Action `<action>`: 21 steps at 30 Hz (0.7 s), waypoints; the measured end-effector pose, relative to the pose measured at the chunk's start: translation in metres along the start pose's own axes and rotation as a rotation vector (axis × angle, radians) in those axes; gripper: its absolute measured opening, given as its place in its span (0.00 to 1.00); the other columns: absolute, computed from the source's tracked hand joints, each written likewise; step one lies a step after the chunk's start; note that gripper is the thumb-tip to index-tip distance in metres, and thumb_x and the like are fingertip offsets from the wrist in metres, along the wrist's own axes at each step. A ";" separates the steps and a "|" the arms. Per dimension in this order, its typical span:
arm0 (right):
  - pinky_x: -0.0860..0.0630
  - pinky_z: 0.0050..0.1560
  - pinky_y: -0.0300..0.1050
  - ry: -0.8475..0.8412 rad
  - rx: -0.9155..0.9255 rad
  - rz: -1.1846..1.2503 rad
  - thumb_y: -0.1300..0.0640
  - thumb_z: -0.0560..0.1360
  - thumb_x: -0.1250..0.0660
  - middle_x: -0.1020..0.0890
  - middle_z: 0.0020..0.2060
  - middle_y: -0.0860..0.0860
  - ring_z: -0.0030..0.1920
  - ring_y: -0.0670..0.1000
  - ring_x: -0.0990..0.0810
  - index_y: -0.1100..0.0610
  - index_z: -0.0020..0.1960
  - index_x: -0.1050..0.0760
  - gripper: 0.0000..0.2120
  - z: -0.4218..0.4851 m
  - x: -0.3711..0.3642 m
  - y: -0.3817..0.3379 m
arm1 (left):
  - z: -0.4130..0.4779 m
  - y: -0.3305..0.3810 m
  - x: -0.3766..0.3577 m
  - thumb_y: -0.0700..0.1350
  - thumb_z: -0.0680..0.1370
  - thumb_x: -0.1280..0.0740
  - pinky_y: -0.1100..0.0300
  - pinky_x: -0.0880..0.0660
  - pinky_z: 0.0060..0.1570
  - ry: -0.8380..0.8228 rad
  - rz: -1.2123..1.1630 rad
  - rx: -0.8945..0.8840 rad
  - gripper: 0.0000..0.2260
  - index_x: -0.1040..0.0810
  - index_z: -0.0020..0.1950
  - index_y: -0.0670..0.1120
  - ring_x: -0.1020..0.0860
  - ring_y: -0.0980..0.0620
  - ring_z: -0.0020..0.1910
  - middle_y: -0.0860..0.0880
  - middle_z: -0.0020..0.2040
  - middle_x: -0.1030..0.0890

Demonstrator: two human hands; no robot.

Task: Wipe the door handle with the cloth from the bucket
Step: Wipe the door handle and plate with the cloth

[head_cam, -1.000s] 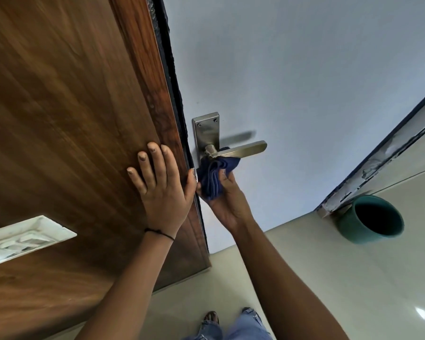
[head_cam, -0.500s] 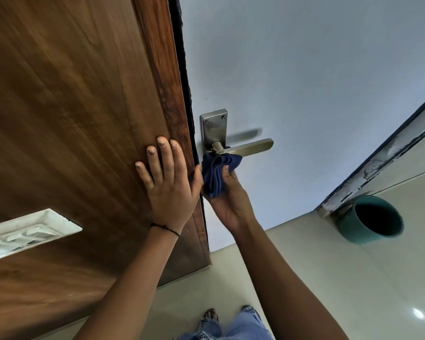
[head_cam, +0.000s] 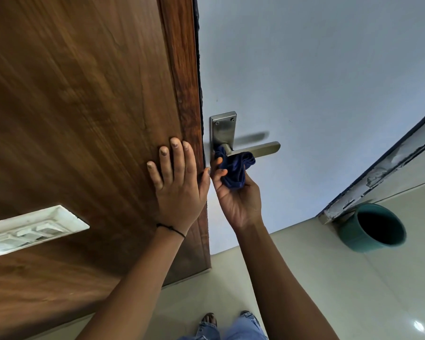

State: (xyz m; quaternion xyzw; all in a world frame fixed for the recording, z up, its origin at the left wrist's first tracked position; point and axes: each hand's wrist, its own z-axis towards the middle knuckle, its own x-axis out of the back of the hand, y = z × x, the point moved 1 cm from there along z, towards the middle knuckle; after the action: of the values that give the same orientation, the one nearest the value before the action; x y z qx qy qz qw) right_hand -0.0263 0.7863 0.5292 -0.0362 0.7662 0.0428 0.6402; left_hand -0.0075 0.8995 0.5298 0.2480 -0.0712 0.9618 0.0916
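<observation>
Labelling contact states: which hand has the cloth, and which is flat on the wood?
The right hand grips the bunched dark blue cloth under the brushed metal lever handle. The left hand lies open, palm on the brown wooden panel.

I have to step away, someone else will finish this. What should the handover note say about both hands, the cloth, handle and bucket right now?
Left hand: flat and open on the wooden door, bracing it.
Right hand: fingers closed on the blue cloth, pressed under the handle near its pivot.
Bucket: teal, on the floor to the right, looks empty.
Done: cloth fetched, wiping under way.
Left: probably the lever's outer end and the backplate.
</observation>
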 end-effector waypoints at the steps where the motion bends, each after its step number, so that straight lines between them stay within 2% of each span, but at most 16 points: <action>1: 0.20 0.38 0.41 0.016 -0.002 0.012 0.63 0.74 0.42 0.22 0.51 0.63 0.41 0.57 0.18 0.68 0.58 0.25 0.16 0.000 -0.002 -0.001 | 0.000 0.000 0.000 0.57 0.79 0.43 0.47 0.64 0.74 0.001 0.002 -0.002 0.38 0.61 0.77 0.42 0.66 0.46 0.76 0.45 0.77 0.67; 4: 0.23 0.29 0.37 0.088 -0.015 -0.072 0.62 0.73 0.43 0.24 0.50 0.61 0.34 0.53 0.20 0.66 0.59 0.28 0.16 -0.003 -0.003 -0.013 | 0.000 0.000 0.000 0.57 0.78 0.41 0.47 0.64 0.74 0.000 0.017 -0.004 0.39 0.61 0.77 0.41 0.65 0.46 0.76 0.44 0.77 0.66; 6: 0.25 0.25 0.37 0.138 -0.056 -0.145 0.62 0.72 0.42 0.23 0.45 0.60 0.29 0.51 0.21 0.65 0.59 0.28 0.16 -0.007 -0.006 -0.024 | 0.000 0.000 0.000 0.57 0.78 0.41 0.47 0.64 0.74 0.000 0.017 -0.003 0.39 0.60 0.77 0.41 0.65 0.46 0.76 0.44 0.77 0.66; 11: 0.24 0.22 0.38 0.174 -0.053 -0.185 0.65 0.66 0.36 0.22 0.39 0.60 0.26 0.51 0.21 0.68 0.54 0.26 0.17 -0.013 -0.011 -0.050 | 0.000 0.000 0.000 0.57 0.78 0.41 0.47 0.64 0.74 -0.008 0.017 -0.002 0.39 0.61 0.77 0.42 0.65 0.46 0.76 0.44 0.77 0.66; 13: 0.24 0.22 0.40 0.160 0.013 -0.116 0.69 0.59 0.31 0.21 0.37 0.61 0.27 0.53 0.20 0.67 0.55 0.27 0.24 -0.015 -0.010 -0.071 | 0.000 0.000 0.000 0.57 0.78 0.41 0.47 0.64 0.74 -0.009 0.022 -0.002 0.39 0.60 0.77 0.41 0.65 0.46 0.76 0.44 0.77 0.66; 15: 0.23 0.24 0.40 0.201 0.106 -0.163 0.68 0.64 0.32 0.21 0.39 0.60 0.29 0.53 0.20 0.63 0.60 0.29 0.25 -0.021 -0.013 -0.093 | 0.000 0.001 0.000 0.58 0.78 0.41 0.46 0.64 0.74 -0.007 0.026 -0.005 0.39 0.60 0.77 0.41 0.65 0.45 0.76 0.44 0.77 0.66; 18: 0.22 0.27 0.38 0.384 0.364 -0.444 0.59 0.78 0.39 0.21 0.43 0.58 0.32 0.50 0.21 0.62 0.59 0.27 0.11 -0.025 -0.015 -0.095 | 0.001 0.002 0.000 0.57 0.79 0.43 0.47 0.64 0.74 -0.002 0.026 -0.001 0.38 0.60 0.77 0.42 0.65 0.46 0.76 0.44 0.77 0.66; 21: 0.21 0.27 0.42 0.520 0.586 -0.864 0.58 0.80 0.39 0.20 0.45 0.61 0.36 0.55 0.18 0.60 0.58 0.31 0.09 -0.024 -0.006 -0.062 | 0.000 0.002 -0.001 0.57 0.79 0.44 0.47 0.64 0.74 0.005 0.013 -0.003 0.37 0.60 0.77 0.42 0.65 0.46 0.76 0.44 0.77 0.66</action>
State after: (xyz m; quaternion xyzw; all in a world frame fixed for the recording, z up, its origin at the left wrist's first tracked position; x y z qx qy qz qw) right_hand -0.0417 0.7219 0.5381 -0.1762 0.7938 -0.4465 0.3735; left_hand -0.0070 0.8973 0.5293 0.2449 -0.0740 0.9629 0.0857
